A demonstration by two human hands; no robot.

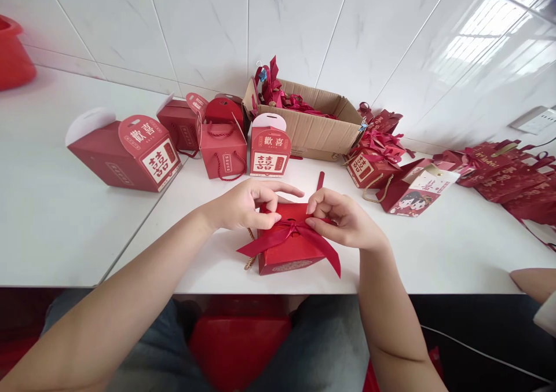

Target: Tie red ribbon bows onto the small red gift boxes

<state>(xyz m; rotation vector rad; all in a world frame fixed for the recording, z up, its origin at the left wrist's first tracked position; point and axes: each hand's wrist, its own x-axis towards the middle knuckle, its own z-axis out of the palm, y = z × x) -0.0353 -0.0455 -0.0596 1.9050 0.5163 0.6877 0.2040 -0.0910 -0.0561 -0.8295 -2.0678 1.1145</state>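
A red gift box (286, 257) stands near the table's front edge, with a dark red ribbon (271, 240) tied in a bow across its top. The ribbon's two tails hang over the side nearest me. At the bow's left side, my left hand (252, 204) pinches the ribbon between thumb and a bent finger, while its index finger stretches out to the right. My right hand (336, 215) has thumb and fingertips closed on the bow's right side. A twisted gold cord handle (249, 260) shows at the box's left end. My fingers partly cover the loops.
Behind the hands stand a red-and-white box (268, 149), several other red boxes (130, 151) and a cardboard carton (317, 128) of ribbons. Rightward are a ribboned box (369, 169), a picture box (412, 192) and red bags (499, 172). Another person's arm (534, 282) rests at the right edge.
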